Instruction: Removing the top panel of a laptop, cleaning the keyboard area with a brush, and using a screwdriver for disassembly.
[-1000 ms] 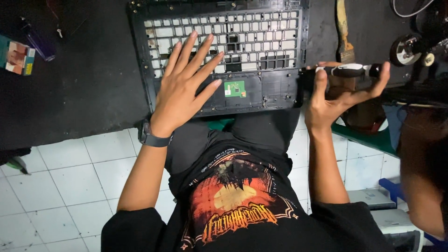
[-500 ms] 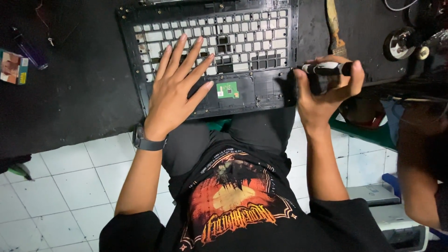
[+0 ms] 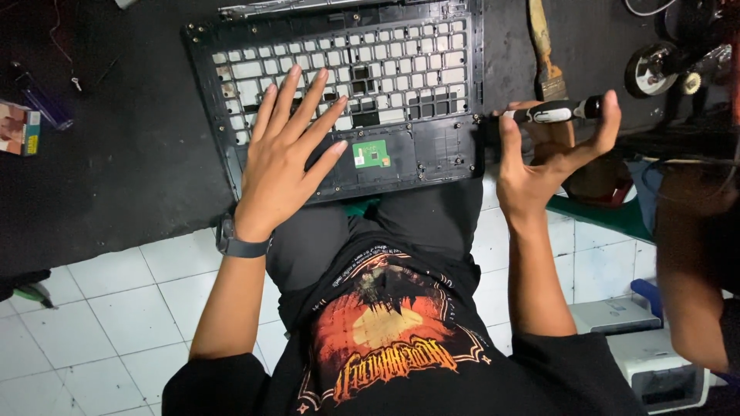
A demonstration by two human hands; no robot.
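The laptop keyboard frame (image 3: 339, 100), a black shell with empty key openings and a small green circuit board (image 3: 371, 153), lies at the near edge of the dark worktop (image 3: 116, 169), overhanging the lap; the left hand (image 3: 287, 166) rests flat on it, fingers spread wide; the right hand (image 3: 543, 158), just off its right edge, is open, a black-and-white screwdriver (image 3: 556, 112) balanced between thumb and fingertips; a paintbrush (image 3: 544, 50) lies beyond; a small box (image 3: 19, 127) sits at the left edge.

Dim overhead light, sharp focus (dark mat swallows detail).
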